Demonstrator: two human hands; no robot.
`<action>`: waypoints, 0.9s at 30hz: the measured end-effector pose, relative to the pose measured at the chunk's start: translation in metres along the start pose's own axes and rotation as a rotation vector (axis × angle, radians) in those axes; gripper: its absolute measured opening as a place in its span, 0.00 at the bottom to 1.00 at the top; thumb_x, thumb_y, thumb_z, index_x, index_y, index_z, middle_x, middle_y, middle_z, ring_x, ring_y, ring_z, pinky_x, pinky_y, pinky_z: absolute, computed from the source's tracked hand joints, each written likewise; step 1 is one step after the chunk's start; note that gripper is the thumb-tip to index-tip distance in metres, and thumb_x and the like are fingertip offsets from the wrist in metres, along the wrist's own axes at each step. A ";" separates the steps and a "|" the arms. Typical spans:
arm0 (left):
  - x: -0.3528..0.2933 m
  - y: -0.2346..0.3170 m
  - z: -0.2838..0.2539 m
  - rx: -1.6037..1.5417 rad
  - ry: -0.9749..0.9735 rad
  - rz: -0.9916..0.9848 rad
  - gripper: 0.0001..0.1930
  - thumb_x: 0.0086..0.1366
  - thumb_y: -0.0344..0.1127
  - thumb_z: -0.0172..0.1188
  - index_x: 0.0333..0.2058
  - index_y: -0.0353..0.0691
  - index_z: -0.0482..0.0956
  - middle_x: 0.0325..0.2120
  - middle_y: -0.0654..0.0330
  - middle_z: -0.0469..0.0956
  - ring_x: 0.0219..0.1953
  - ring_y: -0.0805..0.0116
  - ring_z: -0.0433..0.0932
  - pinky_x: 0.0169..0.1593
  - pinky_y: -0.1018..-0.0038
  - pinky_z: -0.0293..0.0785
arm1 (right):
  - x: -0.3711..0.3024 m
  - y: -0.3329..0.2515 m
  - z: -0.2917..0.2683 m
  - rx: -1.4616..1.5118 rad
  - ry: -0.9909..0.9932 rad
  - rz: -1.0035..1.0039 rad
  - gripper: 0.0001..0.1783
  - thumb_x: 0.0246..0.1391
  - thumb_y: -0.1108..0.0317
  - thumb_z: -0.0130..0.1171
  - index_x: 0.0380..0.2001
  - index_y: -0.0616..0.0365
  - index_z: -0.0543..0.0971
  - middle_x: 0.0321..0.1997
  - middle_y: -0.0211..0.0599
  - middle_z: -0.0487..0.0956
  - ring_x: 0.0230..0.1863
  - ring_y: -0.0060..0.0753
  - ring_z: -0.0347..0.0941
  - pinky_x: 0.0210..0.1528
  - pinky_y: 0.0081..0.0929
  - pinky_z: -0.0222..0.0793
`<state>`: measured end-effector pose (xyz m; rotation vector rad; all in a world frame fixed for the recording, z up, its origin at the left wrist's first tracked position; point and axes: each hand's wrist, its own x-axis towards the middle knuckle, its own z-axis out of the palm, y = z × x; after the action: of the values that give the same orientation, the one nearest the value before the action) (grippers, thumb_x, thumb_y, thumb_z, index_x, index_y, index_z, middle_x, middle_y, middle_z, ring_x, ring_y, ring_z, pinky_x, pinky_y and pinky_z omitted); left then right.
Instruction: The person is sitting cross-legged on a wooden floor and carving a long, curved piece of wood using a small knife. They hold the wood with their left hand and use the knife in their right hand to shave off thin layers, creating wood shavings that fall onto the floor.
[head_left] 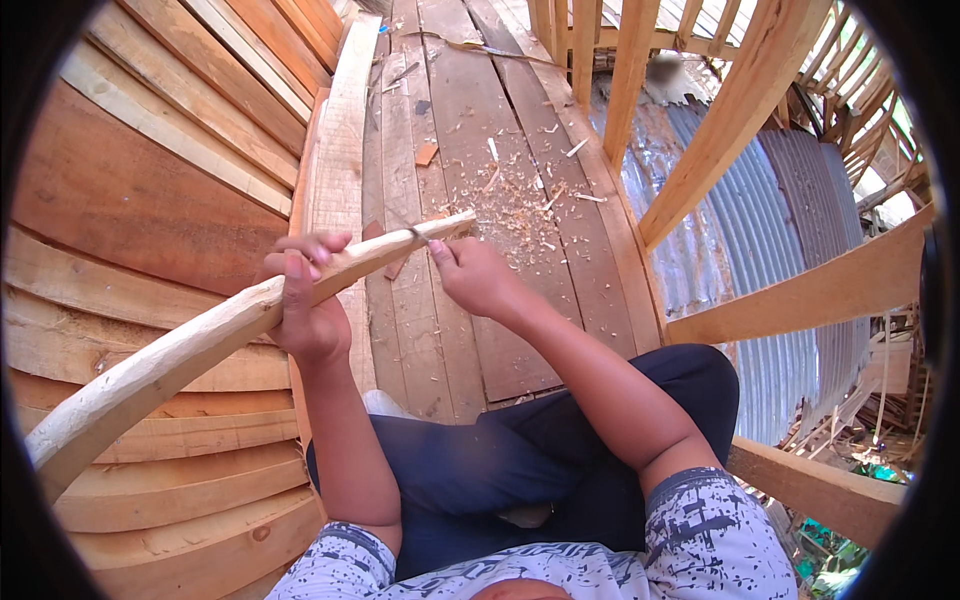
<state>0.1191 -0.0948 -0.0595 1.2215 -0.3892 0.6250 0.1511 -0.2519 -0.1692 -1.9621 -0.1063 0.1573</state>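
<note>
A long, pale length of wood [190,335] slants from the lower left up to the middle, with rough, whittled-looking facets along it. My left hand [318,318] grips it from below, thumb and fingers on either side. Close to its far end, the thin dark blade of a knife [416,233] lies across the wood. My right hand [478,277] is closed at the blade's near end; the handle is hidden inside the fist. Both forearms reach forward over my dark trousers [470,470].
Wood shavings [520,210] are scattered over the plank floor [440,340] ahead. Stacked boards [150,200] line the left side. On the right, upright wooden posts [735,125] border the floor, and a corrugated metal sheet [745,260] lies beyond them.
</note>
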 end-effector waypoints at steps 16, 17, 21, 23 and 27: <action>-0.002 -0.002 -0.011 -0.091 -0.407 0.061 0.13 0.57 0.30 0.61 0.17 0.36 0.69 0.14 0.57 0.71 0.17 0.66 0.70 0.31 0.64 0.75 | 0.000 0.024 0.001 -0.166 0.185 0.164 0.38 0.71 0.51 0.30 0.21 0.67 0.80 0.26 0.66 0.78 0.34 0.70 0.76 0.43 0.58 0.71; -0.002 -0.001 -0.007 -0.094 -0.456 0.064 0.14 0.58 0.30 0.62 0.17 0.38 0.69 0.14 0.58 0.70 0.17 0.67 0.70 0.30 0.65 0.75 | 0.005 0.053 -0.008 -0.151 0.205 0.261 0.36 0.71 0.52 0.30 0.24 0.68 0.80 0.28 0.66 0.79 0.36 0.69 0.77 0.45 0.58 0.71; 0.000 0.001 0.005 -0.089 -0.580 0.093 0.16 0.57 0.32 0.64 0.15 0.41 0.68 0.12 0.62 0.70 0.14 0.70 0.70 0.27 0.68 0.75 | 0.012 0.062 -0.023 -0.066 0.075 0.311 0.34 0.70 0.54 0.32 0.26 0.69 0.81 0.32 0.67 0.80 0.38 0.71 0.77 0.47 0.57 0.71; -0.003 0.003 -0.005 -0.053 -0.575 0.076 0.18 0.56 0.33 0.67 0.13 0.42 0.68 0.10 0.64 0.70 0.12 0.71 0.69 0.25 0.70 0.75 | -0.005 0.000 -0.010 -0.109 0.018 0.184 0.33 0.69 0.54 0.33 0.28 0.70 0.81 0.33 0.68 0.80 0.39 0.71 0.77 0.47 0.57 0.71; 0.001 0.000 -0.016 -0.097 -0.592 0.035 0.18 0.54 0.34 0.69 0.12 0.40 0.69 0.11 0.62 0.72 0.13 0.69 0.71 0.27 0.69 0.76 | -0.004 0.008 -0.010 -0.007 0.012 0.252 0.33 0.68 0.53 0.34 0.30 0.70 0.82 0.33 0.68 0.80 0.39 0.71 0.77 0.47 0.58 0.71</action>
<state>0.1197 -0.0795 -0.0639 1.2955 -0.9261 0.2567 0.1485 -0.2651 -0.1725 -1.9783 0.1498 0.3101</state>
